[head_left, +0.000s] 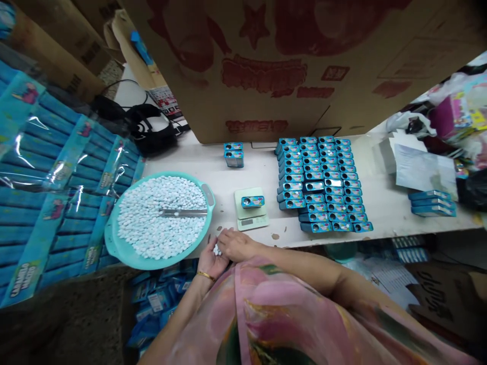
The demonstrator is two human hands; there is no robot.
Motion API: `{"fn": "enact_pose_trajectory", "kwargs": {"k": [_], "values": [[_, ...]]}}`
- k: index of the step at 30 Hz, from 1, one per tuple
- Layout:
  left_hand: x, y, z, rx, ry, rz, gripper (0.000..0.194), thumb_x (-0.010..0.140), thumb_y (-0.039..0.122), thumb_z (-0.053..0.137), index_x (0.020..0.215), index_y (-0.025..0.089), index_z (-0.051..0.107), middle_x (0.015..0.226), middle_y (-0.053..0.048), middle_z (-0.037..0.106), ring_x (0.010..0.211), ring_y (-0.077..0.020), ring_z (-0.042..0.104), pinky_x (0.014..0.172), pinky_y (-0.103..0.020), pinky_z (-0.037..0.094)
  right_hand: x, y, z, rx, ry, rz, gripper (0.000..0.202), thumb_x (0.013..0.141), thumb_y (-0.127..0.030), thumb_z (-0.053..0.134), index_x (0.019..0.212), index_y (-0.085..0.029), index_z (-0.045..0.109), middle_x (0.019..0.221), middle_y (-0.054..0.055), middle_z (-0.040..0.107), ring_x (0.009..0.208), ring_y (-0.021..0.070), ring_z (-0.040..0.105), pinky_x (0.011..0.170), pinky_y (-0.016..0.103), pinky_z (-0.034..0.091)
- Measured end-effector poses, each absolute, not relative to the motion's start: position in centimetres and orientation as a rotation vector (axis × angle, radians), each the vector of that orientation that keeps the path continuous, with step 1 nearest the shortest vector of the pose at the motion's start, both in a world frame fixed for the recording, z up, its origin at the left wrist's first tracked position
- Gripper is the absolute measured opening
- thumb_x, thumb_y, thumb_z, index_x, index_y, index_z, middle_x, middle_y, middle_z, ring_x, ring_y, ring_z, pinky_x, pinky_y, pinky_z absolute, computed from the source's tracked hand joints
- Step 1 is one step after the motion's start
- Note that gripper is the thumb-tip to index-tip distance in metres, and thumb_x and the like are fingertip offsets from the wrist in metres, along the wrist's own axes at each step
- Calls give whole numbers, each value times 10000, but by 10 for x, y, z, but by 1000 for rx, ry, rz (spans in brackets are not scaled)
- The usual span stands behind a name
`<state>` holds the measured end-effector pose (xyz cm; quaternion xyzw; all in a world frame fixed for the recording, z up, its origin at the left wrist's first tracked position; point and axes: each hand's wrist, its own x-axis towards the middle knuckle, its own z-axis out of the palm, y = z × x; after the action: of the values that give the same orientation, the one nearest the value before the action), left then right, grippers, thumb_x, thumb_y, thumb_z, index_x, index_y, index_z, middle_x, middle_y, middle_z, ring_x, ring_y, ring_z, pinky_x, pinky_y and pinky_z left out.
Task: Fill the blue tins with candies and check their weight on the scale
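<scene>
Currently I see the left hand [211, 262] cupped around small white pellets [216, 250], the right hand [239, 246] over it with fingers curled; from here I cannot tell whether they pinch any. Ahead, a blue tin [252, 202] rests on the scale [243, 194].

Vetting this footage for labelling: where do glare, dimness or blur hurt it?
Head view: white glare streaks the wrapped packs at left; head view: the carton is dim, its print soft; head view: left hand and right hand well lit, the scale unreadable.
</scene>
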<state>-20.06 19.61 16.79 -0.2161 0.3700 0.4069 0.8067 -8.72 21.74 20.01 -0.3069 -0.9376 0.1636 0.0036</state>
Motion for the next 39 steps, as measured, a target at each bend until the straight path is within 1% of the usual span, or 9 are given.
{"fn": "enact_pose_trajectory", "kwargs": {"k": [7,15,20,23,27,29,31,34,39], "values": [[-208,182,162,-445,755,843,405,840,240,324,1235,193,400,1060,-81,600,1013,-171,539,863,-292,434,-89,209,194,-927,-2970,517,164,841,-106,342,904,-131,491,908,63,523,831,170,478,599,269,403],[-201,192,177,-385,793,772,410,837,209,300,1228,137,399,1027,-115,605,999,-188,548,842,-303,451,-89,213,198,-1095,-2942,551,164,827,-141,373,945,-133,486,928,83,526,830,198,504,530,272,438],[-197,196,183,-450,898,761,376,828,198,327,1157,78,466,874,-117,648,881,-187,603,773,-285,492,-81,218,205,-906,-2968,611,149,826,-142,395,915,-132,514,929,74,557,848,171,508,634,271,440],[-196,200,182,-463,977,860,299,818,134,332,1013,104,557,718,-79,655,724,-167,635,698,-288,523,-56,221,206,-928,-2698,607,207,832,-216,406,1007,-161,503,975,67,562,894,160,503,738,297,425],[-193,212,182,-387,957,947,232,810,132,368,834,89,595,813,-131,654,798,-208,627,697,-339,532,-4,234,188,-1585,-1921,477,385,783,-240,457,1156,-158,411,1112,124,497,1039,200,441,846,392,380],[-191,222,181,-367,933,978,224,806,125,376,811,82,596,830,-139,651,824,-210,621,703,-334,532,18,246,171,-1701,-1738,572,504,725,-222,510,1202,-160,359,1172,123,459,1060,204,432,854,391,382],[-188,232,179,-360,907,1001,222,804,123,379,820,75,595,837,-144,647,842,-210,615,708,-330,533,28,260,156,-1696,-1735,756,513,696,-200,521,1187,-159,376,1147,99,489,1015,191,471,830,358,404],[-183,248,174,-360,879,1015,222,799,125,385,837,67,596,835,-147,643,845,-212,613,697,-326,535,25,275,155,-1663,-1833,893,361,730,-180,472,1090,-156,468,1003,62,569,900,174,521,773,324,424],[-174,269,171,-362,901,1083,239,804,143,383,775,75,610,668,-107,636,657,-172,622,611,-296,536,2,273,212,-1414,-2336,541,374,774,-230,480,1143,-171,459,1031,83,543,942,211,447,793,356,376]]}}
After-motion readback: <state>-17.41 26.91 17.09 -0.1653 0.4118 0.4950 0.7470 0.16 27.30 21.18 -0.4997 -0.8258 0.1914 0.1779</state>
